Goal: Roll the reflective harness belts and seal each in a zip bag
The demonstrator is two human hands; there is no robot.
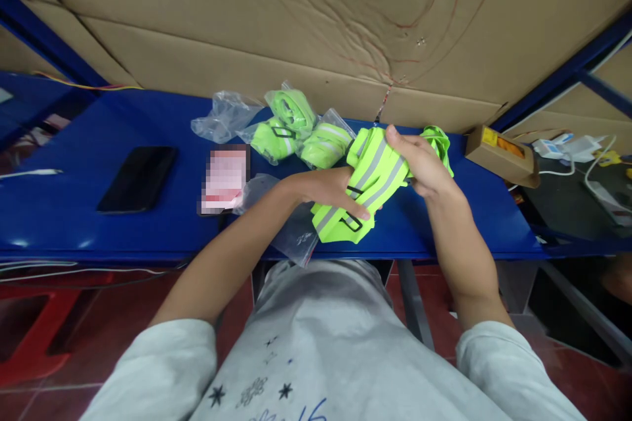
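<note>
A neon-yellow reflective strap bundle with grey stripes and black buckles is held above the blue table's front part. My left hand grips its lower left side, the thumb lying across the fabric near a buckle. At the bundle's upper right, my right hand is closed round the folds, thumb on top. Part of the fingers of both hands is hidden by the material. Behind the left hand lie a rolled strap, a second roll and a third one, in clear bags. Another yellow piece rests behind my right hand.
On the blue table lie a black phone, a blurred pink item, a crumpled clear bag and a flat clear bag at the front edge. An open cardboard box stands right. A cardboard wall rises behind.
</note>
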